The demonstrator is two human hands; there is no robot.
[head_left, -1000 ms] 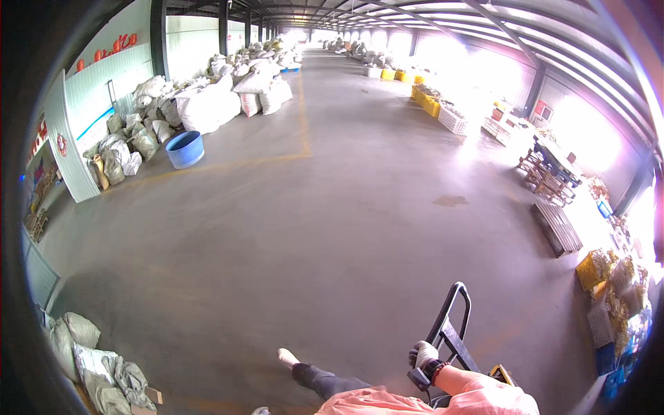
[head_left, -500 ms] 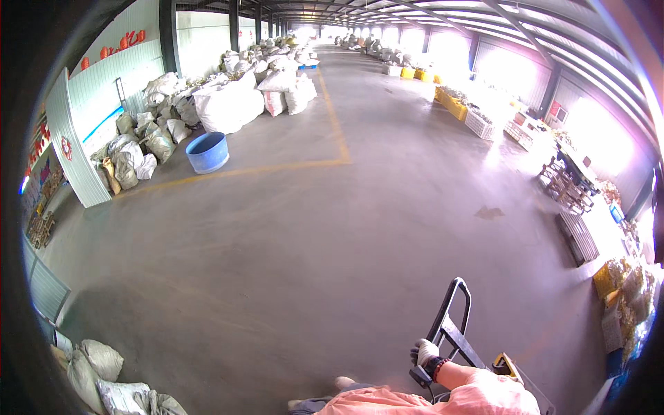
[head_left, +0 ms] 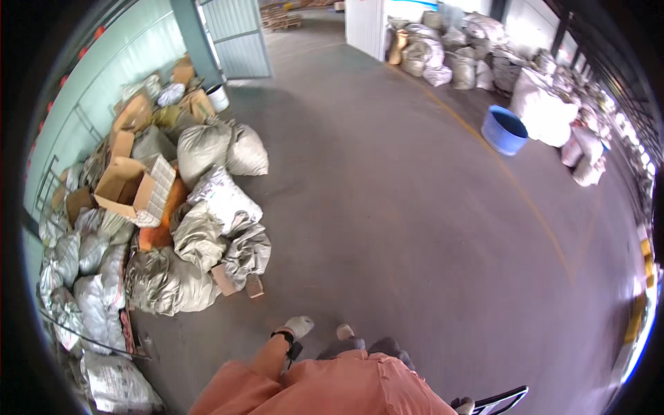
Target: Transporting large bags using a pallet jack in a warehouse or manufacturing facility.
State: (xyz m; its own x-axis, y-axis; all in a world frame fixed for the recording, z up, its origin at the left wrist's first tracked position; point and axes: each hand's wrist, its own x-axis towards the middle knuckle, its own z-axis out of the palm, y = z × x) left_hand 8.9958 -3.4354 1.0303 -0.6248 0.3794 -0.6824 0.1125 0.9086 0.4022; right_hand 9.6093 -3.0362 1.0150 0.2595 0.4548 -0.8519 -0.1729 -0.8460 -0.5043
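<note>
My left hand [head_left: 299, 326], in a pale knit glove with a black band at the wrist, hangs in front of my body over the concrete floor. Nothing shows in it, and its fingers look loose. At the lower edge, my right hand [head_left: 465, 407], also gloved and largely cut off by the frame, is closed at the base of a black looped pallet jack handle [head_left: 508, 399]. The rest of the jack lies outside the picture. My shoes [head_left: 344, 332] show below the salmon-coloured clothing.
To the left, stuffed sacks [head_left: 204, 149] and an open cardboard box [head_left: 128, 185] are heaped along a wall. A blue round tub [head_left: 503, 131] stands ahead right, beside more white sacks [head_left: 543, 104]. A metal door [head_left: 235, 38] stands at the back. A yellow line [head_left: 526, 194] crosses the floor.
My view has swung left, so the tub now lies to the right and the left sack heap has come into full view. The handle has shifted to the lower edge; my left hand has appeared.
</note>
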